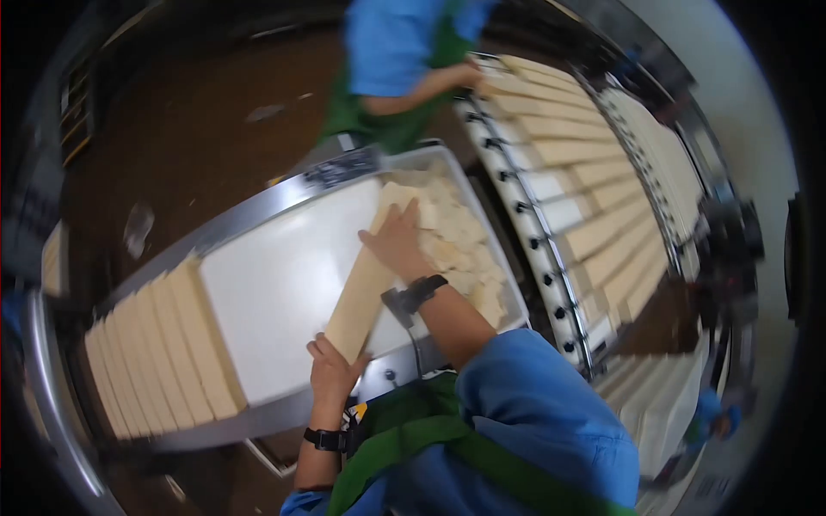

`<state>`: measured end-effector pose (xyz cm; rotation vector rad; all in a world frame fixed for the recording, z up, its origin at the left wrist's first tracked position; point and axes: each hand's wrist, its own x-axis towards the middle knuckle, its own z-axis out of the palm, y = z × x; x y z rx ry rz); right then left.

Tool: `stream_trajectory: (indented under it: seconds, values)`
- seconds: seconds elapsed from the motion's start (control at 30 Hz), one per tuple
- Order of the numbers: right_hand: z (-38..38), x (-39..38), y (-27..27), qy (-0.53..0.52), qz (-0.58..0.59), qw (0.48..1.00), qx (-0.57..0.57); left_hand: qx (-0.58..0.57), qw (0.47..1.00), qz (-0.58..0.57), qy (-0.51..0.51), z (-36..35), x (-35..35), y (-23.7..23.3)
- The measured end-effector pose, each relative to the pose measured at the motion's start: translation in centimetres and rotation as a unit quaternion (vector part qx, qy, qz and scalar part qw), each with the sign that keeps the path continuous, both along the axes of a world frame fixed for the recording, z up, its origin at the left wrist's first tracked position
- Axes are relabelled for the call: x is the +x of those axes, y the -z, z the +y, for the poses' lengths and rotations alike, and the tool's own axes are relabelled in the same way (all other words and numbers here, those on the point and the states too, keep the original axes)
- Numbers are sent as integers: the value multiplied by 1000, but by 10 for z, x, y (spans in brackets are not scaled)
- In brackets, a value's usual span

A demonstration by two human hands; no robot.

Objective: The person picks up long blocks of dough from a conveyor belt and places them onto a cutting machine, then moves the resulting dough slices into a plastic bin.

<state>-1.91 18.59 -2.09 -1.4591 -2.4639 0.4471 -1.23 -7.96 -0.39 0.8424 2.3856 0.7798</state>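
A long, pale cream dough-like slab (361,297) slants across the white work surface, close to a tray of broken pieces. Around its near end is my left hand (333,368), fingers on one side and thumb on the other. My right hand (397,241) grips it near the far end, thumb and fingers spread across its width. Several similar slabs (163,353) stand side by side at the left end of the surface. Irregular pale pieces (452,232) fill the tray (514,292) just right of my right hand.
A co-worker (400,69) in blue and green stands beyond the table, one hand at a conveyor (551,155) carrying rows of pale slabs. Metal edging (258,211) borders the white work surface (275,292). A curved steel rail (56,387) stands at far left.
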Motion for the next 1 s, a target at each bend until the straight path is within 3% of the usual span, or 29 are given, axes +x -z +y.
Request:
stream_trajectory:
  seconds: [0.13,0.2,0.3,0.37,0.4,0.5,0.6,0.7,0.8,0.93,1.0]
  values:
    - [42,86,-21,126,105,980,-111,65,994,79,23,58,31,-6]
    - [57,134,-49,173,186,959,-126,115,993,22,13,86,50,-18]
    - [92,196,-79,225,209,951,-34,168,980,65,82,130,73,-27]
    - [122,233,-99,252,233,939,-26,194,963,128,136,166,91,-46]
    - [140,249,-106,261,246,933,-19,231,958,107,129,184,102,-55]
    - [193,289,-109,306,231,923,-22,312,939,58,131,230,129,-83]
    - [232,315,-118,326,175,926,-74,335,916,128,180,266,143,-96]
    - [282,349,-94,268,-42,956,-106,353,914,-8,198,303,139,-81]
    - [312,369,-76,261,-61,960,-85,281,927,-104,225,323,141,-98]
    - [341,381,-73,265,-43,958,-105,252,926,-112,256,337,155,-104]
    - [343,387,-76,202,-52,969,-131,241,936,-102,235,339,162,-103]
